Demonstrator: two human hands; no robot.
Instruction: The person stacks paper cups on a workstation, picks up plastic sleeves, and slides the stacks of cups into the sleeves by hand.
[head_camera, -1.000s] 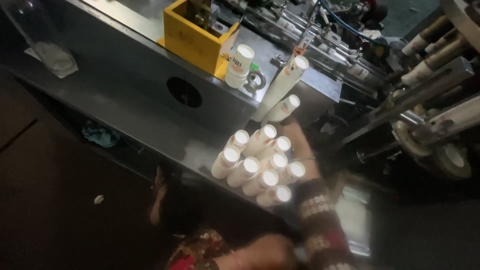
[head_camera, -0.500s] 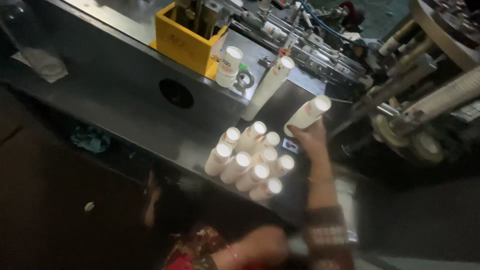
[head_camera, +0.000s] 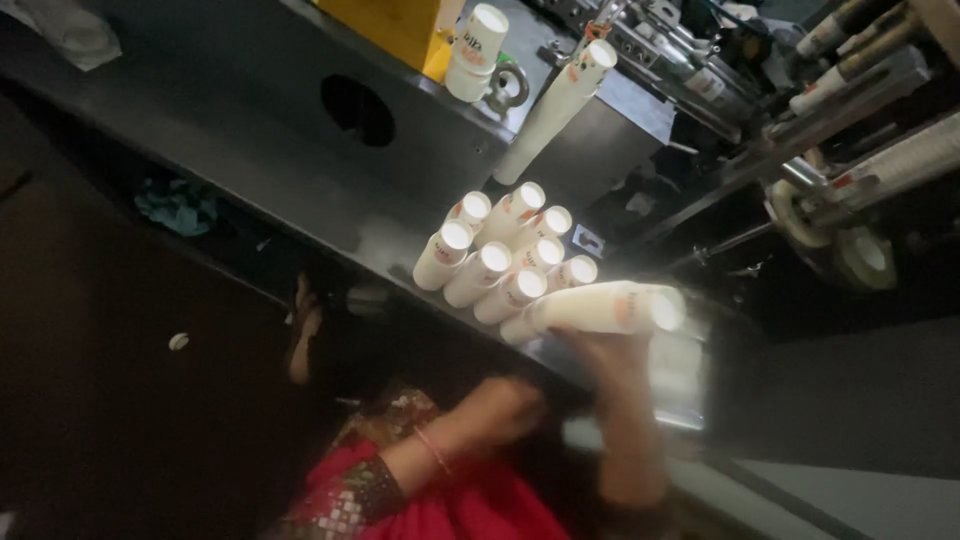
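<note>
Cup stack (head_camera: 600, 308) in right hand (head_camera: 610, 352): fingers wrapped under it from below, motion-blurred. Stack lies nearly level, long axis running left-right, open white mouth toward the right, sitting just right of and below the bundle (head_camera: 505, 262) on the counter (head_camera: 300, 190). Bundle: about eight similar stacks lying packed side by side, mouths facing up-right. Judged progress: most stacks already laid down, this one not yet set among them; one tall stack (head_camera: 555, 110) leans above the bundle, and a short stack (head_camera: 477, 52) stands by the yellow box (head_camera: 400, 25). Left hand (head_camera: 500, 408) below the counter edge, holding nothing visible; fingers loosely curled, blurred, so spread uncertain.
</note>
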